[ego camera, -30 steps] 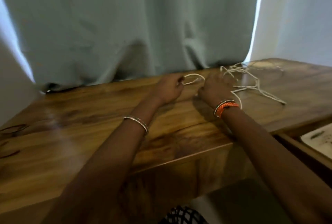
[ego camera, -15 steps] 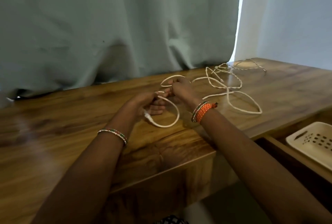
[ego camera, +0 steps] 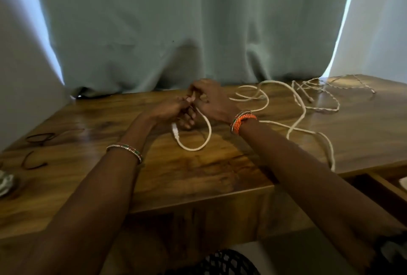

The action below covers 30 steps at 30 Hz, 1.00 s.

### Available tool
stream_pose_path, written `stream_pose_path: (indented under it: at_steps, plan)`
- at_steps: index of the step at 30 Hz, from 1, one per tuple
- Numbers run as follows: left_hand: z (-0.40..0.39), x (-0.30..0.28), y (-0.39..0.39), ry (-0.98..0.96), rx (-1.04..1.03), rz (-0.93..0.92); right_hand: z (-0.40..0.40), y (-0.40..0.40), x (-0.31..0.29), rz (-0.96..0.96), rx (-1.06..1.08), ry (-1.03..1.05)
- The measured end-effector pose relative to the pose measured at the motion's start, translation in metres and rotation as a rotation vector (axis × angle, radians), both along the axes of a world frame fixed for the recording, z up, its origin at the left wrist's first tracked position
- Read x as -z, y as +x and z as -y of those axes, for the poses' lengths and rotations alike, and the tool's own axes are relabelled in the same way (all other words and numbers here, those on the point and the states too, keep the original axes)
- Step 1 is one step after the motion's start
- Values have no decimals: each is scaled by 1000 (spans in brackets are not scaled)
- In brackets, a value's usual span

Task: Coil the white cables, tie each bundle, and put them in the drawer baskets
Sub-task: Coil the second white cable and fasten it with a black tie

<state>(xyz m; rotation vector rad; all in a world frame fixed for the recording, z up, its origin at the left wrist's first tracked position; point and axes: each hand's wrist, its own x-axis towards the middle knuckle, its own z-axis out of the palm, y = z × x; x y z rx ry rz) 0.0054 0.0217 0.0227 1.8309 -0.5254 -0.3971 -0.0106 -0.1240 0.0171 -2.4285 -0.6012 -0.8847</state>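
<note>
Over the table (ego camera: pixel 154 177), both hands' grip on cable (ego camera: pixel 206 140)

We find our hands, left (ego camera: pixel 169 110) and right (ego camera: pixel 212 100), meeting mid-counter (ego camera: pixel 154 177), a cable (ego camera: pixel 198 142) loop lying just before them; the cable's slack sprawls to the right; bands (ego camera: pixel 38 138) lie far left; a curtain (ego camera: pixel 176 32) hangs behind; a drawer (ego camera: pixel 383 188) opens below right.
</note>
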Motion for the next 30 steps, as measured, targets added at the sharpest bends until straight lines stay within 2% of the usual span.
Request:
stream_pose_path:
  at_steps: [2, 5, 9, 11, 13, 15, 17, 19, 22, 24, 27, 30]
  plan:
    - [-8, 1, -11, 96, 37, -45, -1, 15, 9, -26, 118, -134]
    - [-11, 3, -23, 256, 149, 18, 17, 37, 35, -242, 281, -200]
    - [8, 6, -27, 737, 322, 237, 35, 55, 44, -324, 402, -9]
    - [25, 11, -28, 841, 286, 459, 38, 58, 45, -326, 417, -4]
    - [31, 14, -24, 726, 218, 621, 39, 53, 42, -221, 394, 41]
    - [23, 15, -15, 564, 147, 563, 35, 44, 35, -49, 291, 202]
    - [7, 14, -3, 480, 105, 527, 23, 29, 24, 106, 140, 321]
    - [-5, 15, 1, 404, 91, 562, 11, 15, 17, 177, -14, 302]
    - [-16, 16, 7, 249, 25, 533, -6, 2, 16, 145, -146, 128]
    - [-22, 13, 11, 168, -73, 536, -9, 7, 17, 127, -137, 46]
    - [-33, 14, 21, 70, -207, 563, -5, 14, 15, 231, -61, -60]
    - [-39, 14, 26, 22, -220, 470, 14, 11, 11, 298, 31, 19]
